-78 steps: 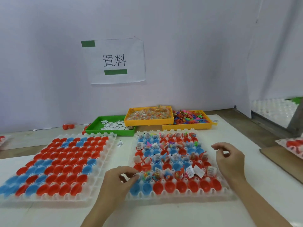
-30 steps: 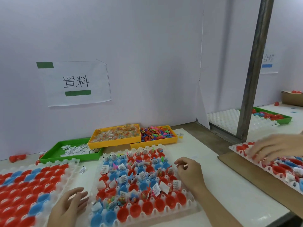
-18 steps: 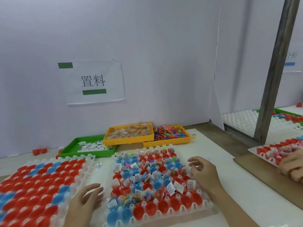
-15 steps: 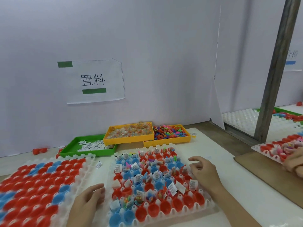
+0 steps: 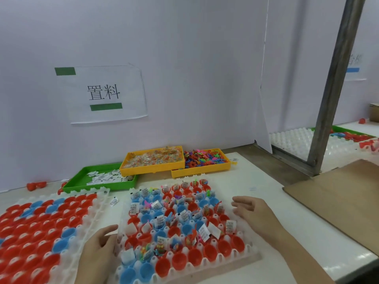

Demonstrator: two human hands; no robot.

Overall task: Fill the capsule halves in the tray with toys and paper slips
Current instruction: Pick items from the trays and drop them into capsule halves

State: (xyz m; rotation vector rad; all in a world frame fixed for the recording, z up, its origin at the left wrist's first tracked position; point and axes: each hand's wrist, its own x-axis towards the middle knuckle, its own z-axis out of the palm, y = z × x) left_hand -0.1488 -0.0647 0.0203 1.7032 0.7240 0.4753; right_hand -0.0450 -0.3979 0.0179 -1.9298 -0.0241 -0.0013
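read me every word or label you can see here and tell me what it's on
"置料": white sheet taped to the back wall, between two green strips.
Second sheet on the right wall, behind the metal post: characters above a blue strip, too blurred to read.
Paper slips in the capsule tray: printed, too small to read.
Slips in the green tray: too small to read.

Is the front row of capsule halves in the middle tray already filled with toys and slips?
No, the front row of red and blue halves in the middle tray sits visibly empty, while rows behind hold toys and paper slips.
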